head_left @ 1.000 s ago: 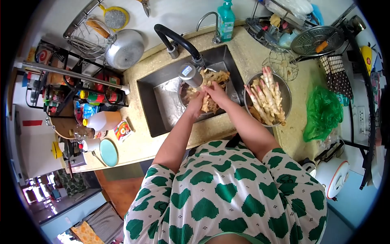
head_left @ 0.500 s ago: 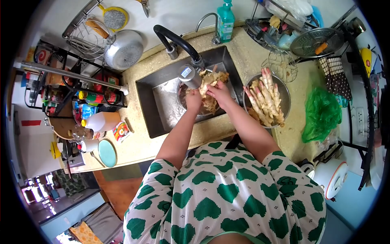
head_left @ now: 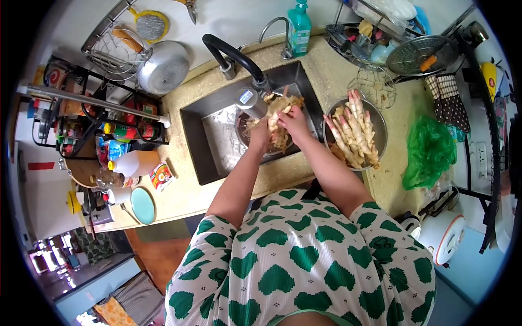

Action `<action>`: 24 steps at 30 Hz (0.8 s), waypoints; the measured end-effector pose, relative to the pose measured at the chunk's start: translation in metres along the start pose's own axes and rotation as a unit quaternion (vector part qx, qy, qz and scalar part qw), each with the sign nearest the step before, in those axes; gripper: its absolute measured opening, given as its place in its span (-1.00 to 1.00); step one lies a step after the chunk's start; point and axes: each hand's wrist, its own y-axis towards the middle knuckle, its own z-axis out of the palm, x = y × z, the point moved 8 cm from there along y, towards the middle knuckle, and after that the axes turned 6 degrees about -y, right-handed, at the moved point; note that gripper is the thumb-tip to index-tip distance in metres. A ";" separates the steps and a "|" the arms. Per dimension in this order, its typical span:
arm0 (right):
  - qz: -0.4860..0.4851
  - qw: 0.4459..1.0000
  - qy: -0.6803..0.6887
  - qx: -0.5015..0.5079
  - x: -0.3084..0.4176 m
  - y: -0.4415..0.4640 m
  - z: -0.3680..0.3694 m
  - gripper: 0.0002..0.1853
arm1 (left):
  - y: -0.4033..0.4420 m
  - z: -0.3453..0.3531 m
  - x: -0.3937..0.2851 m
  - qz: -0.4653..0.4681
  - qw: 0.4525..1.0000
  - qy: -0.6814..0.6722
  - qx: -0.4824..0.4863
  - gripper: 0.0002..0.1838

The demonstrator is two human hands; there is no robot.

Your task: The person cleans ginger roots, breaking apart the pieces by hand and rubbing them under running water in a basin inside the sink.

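Both hands are over a metal bowl [head_left: 241, 136] in the sink [head_left: 209, 173], under the faucet. Knobbly pale ginger [head_left: 280, 142] is heaped in that bowl. My left hand [head_left: 260, 133] is closed, fingers curled against a piece of ginger; the faucet head partly covers the view there. My right hand [head_left: 295, 123] pinches the ginger from the other side, thumb and fingers bent round it. To the right of the sink stands a second metal bowl [head_left: 385, 127] with long ginger stems [head_left: 356, 130], pink at their tips.
A black faucet [head_left: 235, 53] with a silver head [head_left: 251, 102] arches over the sink. Behind it is a green soap bottle [head_left: 299, 31]. A green plastic bag [head_left: 429, 152] and a wire rack [head_left: 375, 87] lie on the right counter. Bottles and a turquoise lid [head_left: 143, 205] are at left.
The view has shifted very slightly. My hands stay at the ginger in the sink bowl, with only small finger movement.
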 end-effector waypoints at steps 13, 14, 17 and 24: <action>-0.010 0.996 -0.066 -0.059 0.002 0.001 -0.002 -0.72 | -0.059 0.030 -0.048 0.344 0.659 0.669 -0.019 -0.58; 0.022 0.996 -0.067 -0.050 0.009 -0.004 -0.001 -0.72 | -0.068 0.033 -0.051 0.346 0.664 0.662 -0.017 -0.56; 0.071 0.996 -0.037 -0.031 0.003 -0.003 -0.006 -0.71 | -0.082 0.038 -0.064 0.437 0.674 0.596 -0.023 -0.59; 0.104 0.993 0.046 -0.031 -0.021 0.006 -0.012 -0.72 | -0.054 0.006 -0.049 0.487 0.802 0.346 0.011 -0.78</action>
